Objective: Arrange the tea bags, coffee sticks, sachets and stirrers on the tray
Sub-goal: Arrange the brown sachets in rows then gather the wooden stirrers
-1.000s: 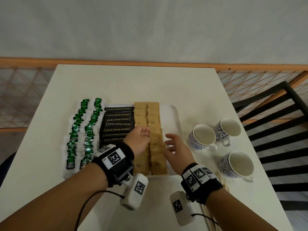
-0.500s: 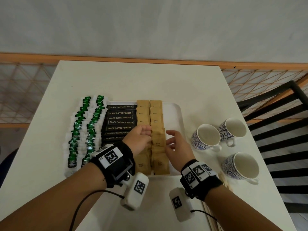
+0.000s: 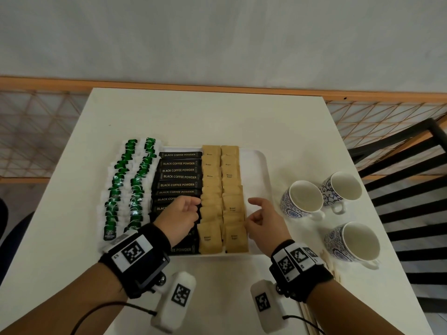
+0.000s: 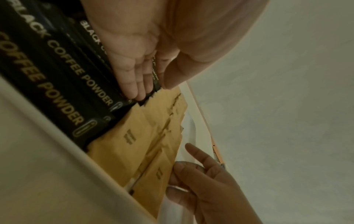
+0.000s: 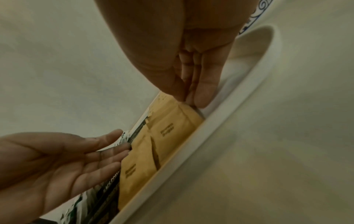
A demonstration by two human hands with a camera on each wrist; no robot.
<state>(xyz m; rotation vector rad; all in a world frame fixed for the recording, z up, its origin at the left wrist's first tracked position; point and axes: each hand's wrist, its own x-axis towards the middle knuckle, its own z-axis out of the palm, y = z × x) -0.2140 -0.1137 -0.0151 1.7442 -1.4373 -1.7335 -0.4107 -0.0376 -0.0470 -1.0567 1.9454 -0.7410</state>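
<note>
- White tray on pale table, near edge toward wearer; bare strip along its right side.
- Tea bags, green and white: two overlapping columns at far left, over the tray's left edge.
- Coffee sticks, black, lettered "BLACK COFFEE POWDER": one stacked column just right of tea bags, touching sachets.
- Sachets, brown paper: two overlapping columns right of coffee sticks, running far edge to near edge of tray.
- Stirrers, pale wooden: partly seen on table at right, off the tray, beside right wrist; most hidden by arm.
- Left hand: over near part of coffee column, fingers extended with tips at seam between sticks and sachets; thumb beside them; grip on a stick end not certain from left wrist view.
- Right hand: at right edge of sachet columns, index extended forward, remaining fingers and thumb brought together at a sachet's edge; unclear whether pinching or merely touching.
- Three blue-patterned cups: on table right of tray, upright, interiors white.
- Dark slatted chair: at far right.
</note>
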